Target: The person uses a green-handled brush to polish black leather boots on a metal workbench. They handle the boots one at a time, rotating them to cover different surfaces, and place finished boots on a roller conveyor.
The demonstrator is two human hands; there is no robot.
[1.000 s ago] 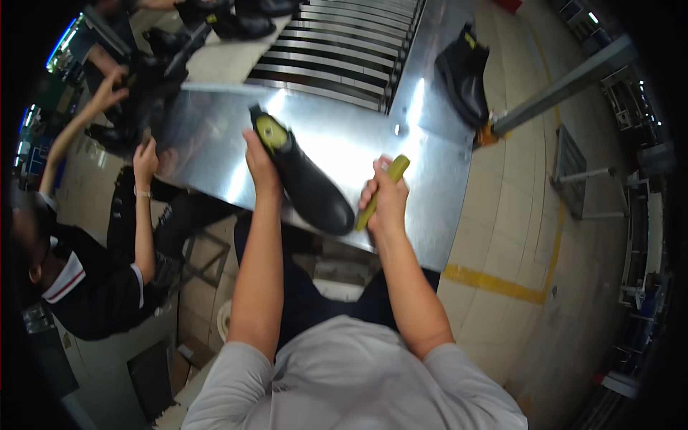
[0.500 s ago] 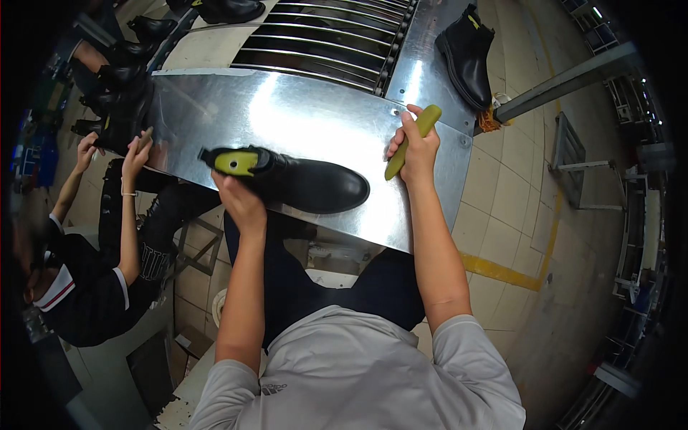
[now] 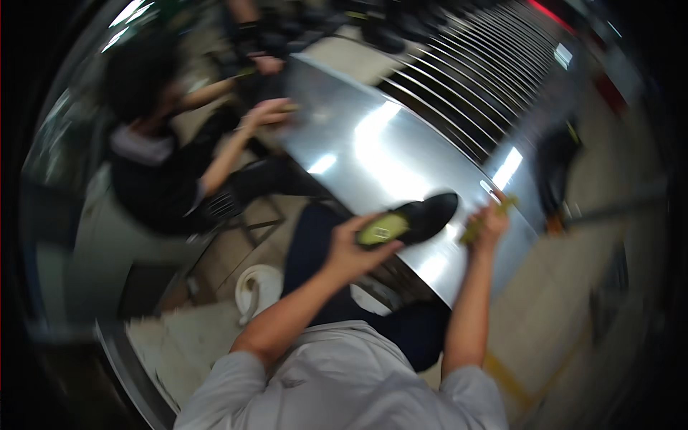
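My left hand (image 3: 350, 252) grips a black ankle boot (image 3: 434, 215) around its open top, thumb on the near side and fingers on the far side. The boot lies tilted over the near edge of the metal table (image 3: 322, 115), toe pointing right and away. Inside its opening shows a yellow-green lining (image 3: 380, 231) with a pale mark. To the right of the toe, my right hand (image 3: 491, 223) is closed around a long olive-green piece (image 3: 471, 231), which sticks out on both sides of the fist. Motion blur hides its exact kind.
A rack of metal rollers (image 3: 459, 86) runs away beyond the table. Another black boot (image 3: 557, 165) stands at the table's right side. On the left a co-worker (image 3: 154, 158) sits handling something dark. A white round container (image 3: 259, 287) is beside my left arm.
The whole view has swung, blurring it. My left hand has brought the boot closer to my right hand and turned its opening more toward me. Both hands keep their hold.
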